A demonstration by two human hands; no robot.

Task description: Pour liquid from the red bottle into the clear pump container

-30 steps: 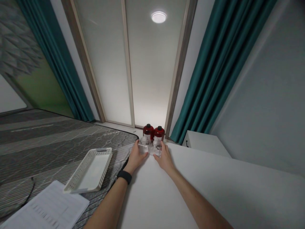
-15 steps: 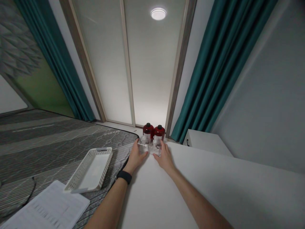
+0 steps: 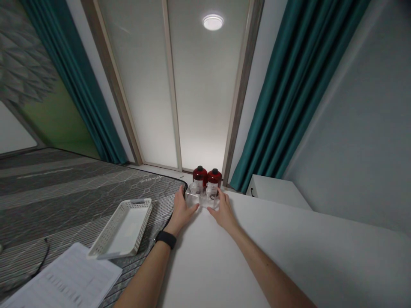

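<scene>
Far end of white table (image 3: 257, 256): clear holder (image 3: 202, 200) with two red bottles (image 3: 207, 177).
Left hand (image 3: 182, 211): grips its left side.
Right hand (image 3: 224, 211): grips right side.
Handling: squeeze evenly, level; bottles look tippy.

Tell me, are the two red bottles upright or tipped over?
Upright. Both red bottles stand side by side, with their black caps on top.

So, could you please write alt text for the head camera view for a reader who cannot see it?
Two bare hands, left hand and right hand, rest against either side of a clear box holding two red bottles at the far edge of a white table. To the left, a white basket and papers lie on a grey bed.
</scene>
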